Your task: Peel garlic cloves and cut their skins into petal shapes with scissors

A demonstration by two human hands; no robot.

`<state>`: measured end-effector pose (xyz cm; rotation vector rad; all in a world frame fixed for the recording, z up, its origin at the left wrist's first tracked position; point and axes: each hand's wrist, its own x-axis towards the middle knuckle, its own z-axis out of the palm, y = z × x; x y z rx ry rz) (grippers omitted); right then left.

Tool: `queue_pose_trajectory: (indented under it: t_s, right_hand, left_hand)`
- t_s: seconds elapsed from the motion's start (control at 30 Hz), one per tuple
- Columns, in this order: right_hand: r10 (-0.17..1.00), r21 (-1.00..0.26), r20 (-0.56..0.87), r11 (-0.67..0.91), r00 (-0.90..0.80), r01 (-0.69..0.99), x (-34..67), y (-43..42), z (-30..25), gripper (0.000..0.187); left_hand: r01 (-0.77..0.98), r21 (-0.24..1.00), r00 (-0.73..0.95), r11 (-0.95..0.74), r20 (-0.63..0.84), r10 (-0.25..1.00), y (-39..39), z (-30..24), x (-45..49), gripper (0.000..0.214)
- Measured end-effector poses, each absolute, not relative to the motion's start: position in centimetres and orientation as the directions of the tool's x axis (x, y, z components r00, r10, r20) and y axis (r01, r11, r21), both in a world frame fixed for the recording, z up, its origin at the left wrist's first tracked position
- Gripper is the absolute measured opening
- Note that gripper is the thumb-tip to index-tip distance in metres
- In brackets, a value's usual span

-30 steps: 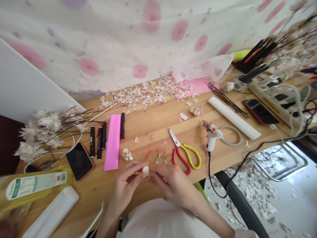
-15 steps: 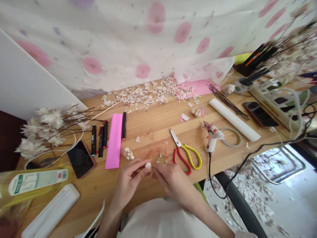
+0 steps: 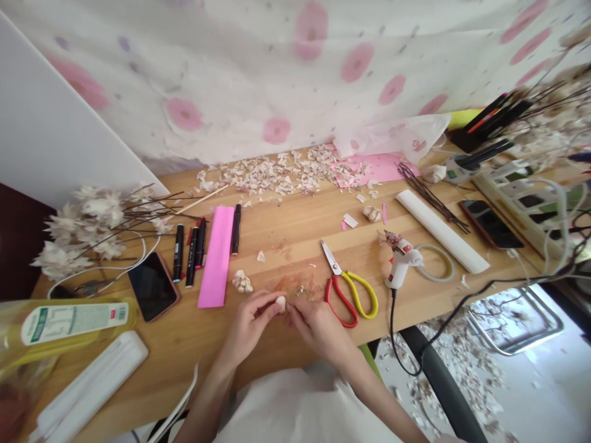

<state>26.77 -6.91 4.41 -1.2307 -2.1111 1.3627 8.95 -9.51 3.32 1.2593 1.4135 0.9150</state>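
Observation:
My left hand (image 3: 249,325) pinches a small white garlic clove (image 3: 280,302) just above the wooden table (image 3: 286,231), near its front edge. My right hand (image 3: 318,324) meets it from the right, its fingertips closed on the same clove. A small garlic piece (image 3: 242,282) lies just beyond my left hand. Red-and-yellow scissors (image 3: 347,290) rest immediately right of my right hand. Peel flakes dot the wood in front of my fingers.
A pink paper strip (image 3: 217,256), several black markers (image 3: 190,251) and a phone (image 3: 152,285) lie to the left, with white flowers on dark stems (image 3: 92,224). A glue gun (image 3: 401,266), white roll (image 3: 441,230), second phone (image 3: 490,223) and power strip (image 3: 530,203) lie right. Peel scraps (image 3: 277,174) heap at the back.
Both hands have shifted slightly away from me over the table with the clove still pinched between them. The view has tipped a little; nothing else on the table has moved.

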Motion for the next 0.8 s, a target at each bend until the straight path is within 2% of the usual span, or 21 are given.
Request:
queue_pose_trajectory:
  t_s: [0.13,0.43,0.53,0.67,0.8]
  right_hand:
    - [0.82,-0.862,-0.161,0.155,-0.55,0.483,26.6,-7.0,4.6,0.023]
    - [0.837,-0.875,-0.143,0.142,-0.528,0.463,26.8,-6.7,4.7,0.025]
    - [0.837,-0.896,-0.128,0.132,-0.531,0.424,27.0,-6.6,5.1,0.027]
    - [0.844,-0.941,-0.136,0.054,-0.518,0.334,26.6,-7.1,5.7,0.013]
    - [0.859,-0.953,-0.081,0.083,-0.505,0.293,26.4,-7.7,6.5,0.01]
  left_hand:
    - [0.251,0.954,0.022,0.163,-0.174,0.984,-9.6,3.6,9.0,0.028]
    - [0.174,0.967,0.1,0.185,-0.204,0.974,-9.9,3.5,8.9,0.03]
    - [0.077,0.963,0.068,0.257,-0.263,0.962,-10.3,3.1,9.0,0.031]
    - [-0.089,0.934,-0.012,0.347,-0.349,0.937,-10.8,3.2,9.2,0.03]
    - [-0.211,0.901,-0.015,0.38,-0.391,0.92,-11.1,4.4,9.4,0.029]
